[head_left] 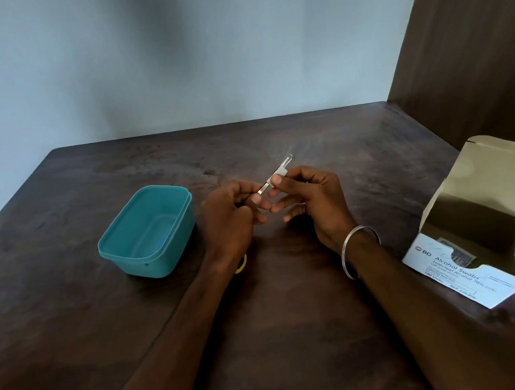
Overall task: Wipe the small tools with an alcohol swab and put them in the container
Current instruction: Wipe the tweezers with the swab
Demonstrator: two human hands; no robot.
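Observation:
A slim metal tool [287, 160], like a pair of tweezers, is held above the middle of the table, tip pointing up and to the right. My left hand [231, 218] grips its lower end. My right hand [310, 199] pinches a small white alcohol swab [277, 172] around the tool's middle. A teal plastic container [148, 230] stands open to the left of my hands, and its inside looks bare.
An open white box of alcohol swabs [473, 251] lies at the right, flap raised. Something small and yellow [242, 265] peeks out under my left wrist. The dark wooden table [103, 329] meets a grey wall behind and a brown panel [474, 35] at the right.

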